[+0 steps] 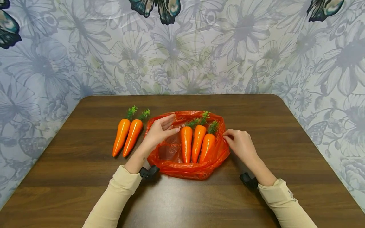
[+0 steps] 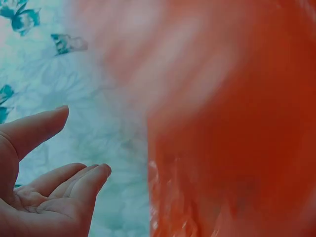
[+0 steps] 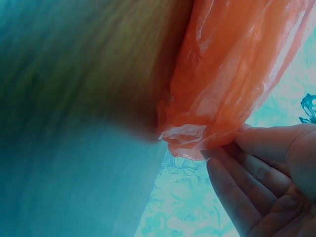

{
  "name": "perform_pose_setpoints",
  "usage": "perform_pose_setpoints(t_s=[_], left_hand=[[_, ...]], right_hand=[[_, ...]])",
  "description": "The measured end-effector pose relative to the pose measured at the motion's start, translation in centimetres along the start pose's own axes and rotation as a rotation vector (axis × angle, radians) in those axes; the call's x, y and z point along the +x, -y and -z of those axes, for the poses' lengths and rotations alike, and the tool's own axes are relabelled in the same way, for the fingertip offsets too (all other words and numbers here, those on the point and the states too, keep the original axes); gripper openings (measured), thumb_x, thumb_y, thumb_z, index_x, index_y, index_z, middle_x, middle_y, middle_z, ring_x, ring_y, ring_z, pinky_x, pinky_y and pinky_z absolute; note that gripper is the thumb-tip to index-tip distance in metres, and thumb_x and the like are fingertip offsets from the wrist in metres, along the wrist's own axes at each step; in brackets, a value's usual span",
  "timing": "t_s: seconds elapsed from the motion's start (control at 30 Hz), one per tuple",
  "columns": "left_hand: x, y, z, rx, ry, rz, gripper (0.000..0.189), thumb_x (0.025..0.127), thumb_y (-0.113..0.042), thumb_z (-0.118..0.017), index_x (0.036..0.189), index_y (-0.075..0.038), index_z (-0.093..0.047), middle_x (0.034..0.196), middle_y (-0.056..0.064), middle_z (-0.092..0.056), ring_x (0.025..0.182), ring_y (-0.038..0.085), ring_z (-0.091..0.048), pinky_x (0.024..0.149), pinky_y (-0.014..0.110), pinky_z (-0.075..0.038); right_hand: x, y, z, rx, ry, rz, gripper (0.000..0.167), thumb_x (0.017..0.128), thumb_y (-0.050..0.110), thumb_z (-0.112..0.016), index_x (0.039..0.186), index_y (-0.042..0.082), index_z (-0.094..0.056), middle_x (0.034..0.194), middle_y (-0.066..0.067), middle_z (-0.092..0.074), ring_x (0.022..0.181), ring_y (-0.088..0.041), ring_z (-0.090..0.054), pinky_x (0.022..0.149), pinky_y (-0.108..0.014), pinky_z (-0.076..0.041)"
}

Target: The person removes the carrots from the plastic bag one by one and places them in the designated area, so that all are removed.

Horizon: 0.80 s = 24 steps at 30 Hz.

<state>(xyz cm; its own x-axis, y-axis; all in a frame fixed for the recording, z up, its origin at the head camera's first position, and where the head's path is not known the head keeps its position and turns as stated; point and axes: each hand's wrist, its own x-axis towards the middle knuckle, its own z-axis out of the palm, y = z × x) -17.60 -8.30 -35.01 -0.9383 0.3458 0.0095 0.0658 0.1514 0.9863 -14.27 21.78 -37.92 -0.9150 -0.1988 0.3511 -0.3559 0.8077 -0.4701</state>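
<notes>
An orange-red plastic bag (image 1: 188, 172) lies spread open on the table with three carrots inside, a left one (image 1: 186, 144), a middle one (image 1: 198, 142) and a right one (image 1: 208, 146), green tops toward the back. My right hand (image 1: 240, 144) pinches the bag's right rim between thumb and fingers; in the right wrist view the thin plastic (image 3: 217, 94) runs up from the fingertips. Over the bag's left part hovers my left hand (image 1: 159, 131), its fingers extended, thumb apart and nothing held. The left wrist view shows those fingers (image 2: 81, 190) beside blurred plastic.
Two more carrots, one (image 1: 121, 136) and another (image 1: 133, 136), lie side by side left of the bag. The brown wooden table (image 1: 199, 205) has rounded far corners. Behind it rises a wall (image 1: 228, 63) with a flower and butterfly pattern.
</notes>
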Motion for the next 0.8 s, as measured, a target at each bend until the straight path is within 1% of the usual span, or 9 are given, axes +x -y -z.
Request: perform_pose_setpoints(t_s=[0.13, 0.27, 0.4, 0.5, 0.63, 0.73, 0.8], left_hand=[[0.6, 0.6, -1.2, -0.012, 0.026, 0.012, 0.065, 0.087, 0.000, -0.065, 0.143, 0.004, -0.032, 0.145, 0.020, -0.033, 0.131, 0.030, -0.034, 0.103, 0.041, -0.031], [1.1, 1.3, -1.9, 0.017, 0.031, 0.048, 0.067, 0.087, -0.002, -0.066, 0.144, 0.003, -0.031, 0.145, 0.019, -0.032, 0.131, 0.030, -0.033, 0.102, 0.039, -0.032], [1.2, 2.0, -2.3, 0.075, 0.047, 0.071, 0.071, 0.086, -0.005, -0.067, 0.145, 0.003, -0.027, 0.148, 0.018, -0.027, 0.133, 0.029, -0.029, 0.104, 0.039, -0.029], [1.3, 2.5, -2.5, 0.101, 0.059, 0.091, 0.074, 0.086, -0.007, -0.068, 0.146, 0.002, -0.025, 0.148, 0.018, -0.026, 0.134, 0.030, -0.027, 0.105, 0.040, -0.028], [1.5, 3.1, -2.8, 0.113, 0.059, 0.116, 0.075, 0.086, -0.008, -0.068, 0.147, 0.000, -0.025, 0.148, 0.015, -0.027, 0.134, 0.028, -0.028, 0.104, 0.039, -0.030], [1.5, 3.5, -3.1, 0.112, 0.066, 0.113, 0.075, 0.086, -0.007, -0.069, 0.146, 0.001, -0.024, 0.148, 0.014, -0.028, 0.133, 0.028, -0.029, 0.103, 0.038, -0.031], [1.5, 3.6, -3.2, 0.111, 0.073, 0.105, 0.076, 0.085, -0.005, -0.069, 0.146, 0.002, -0.024, 0.148, 0.016, -0.028, 0.132, 0.030, -0.030, 0.102, 0.039, -0.032]], right_hand=[[0.0, 0.0, 0.0, -0.004, -0.001, 0.001, 0.005, 0.082, -0.002, -0.070, 0.087, -0.002, -0.071, 0.082, -0.014, -0.068, 0.063, -0.023, -0.061, 0.060, -0.039, -0.054], [0.0, 0.0, 0.1, -0.004, 0.002, 0.001, 0.005, 0.081, -0.002, -0.070, 0.086, -0.002, -0.071, 0.082, -0.014, -0.068, 0.062, -0.023, -0.060, 0.060, -0.039, -0.053], [0.0, 0.1, 0.0, -0.001, 0.008, -0.005, 0.006, 0.082, -0.002, -0.070, 0.087, -0.002, -0.071, 0.082, -0.014, -0.068, 0.060, -0.020, -0.058, 0.059, -0.038, -0.053], [0.0, 0.1, 0.0, -0.001, 0.011, -0.007, 0.006, 0.082, -0.002, -0.070, 0.087, -0.002, -0.071, 0.082, -0.014, -0.068, 0.060, -0.020, -0.058, 0.059, -0.038, -0.053], [-0.1, 0.0, 0.1, 0.001, 0.010, -0.008, 0.006, 0.082, -0.002, -0.070, 0.087, -0.002, -0.071, 0.082, -0.014, -0.068, 0.060, -0.021, -0.059, 0.059, -0.038, -0.054], [-0.1, 0.0, 0.0, 0.003, 0.007, -0.007, 0.006, 0.081, -0.001, -0.070, 0.087, -0.002, -0.071, 0.082, -0.014, -0.068, 0.060, -0.020, -0.058, 0.059, -0.038, -0.054], [-0.1, 0.0, 0.0, 0.003, 0.004, -0.005, 0.006, 0.081, -0.001, -0.070, 0.087, -0.002, -0.072, 0.082, -0.014, -0.068, 0.060, -0.020, -0.058, 0.059, -0.038, -0.054]])
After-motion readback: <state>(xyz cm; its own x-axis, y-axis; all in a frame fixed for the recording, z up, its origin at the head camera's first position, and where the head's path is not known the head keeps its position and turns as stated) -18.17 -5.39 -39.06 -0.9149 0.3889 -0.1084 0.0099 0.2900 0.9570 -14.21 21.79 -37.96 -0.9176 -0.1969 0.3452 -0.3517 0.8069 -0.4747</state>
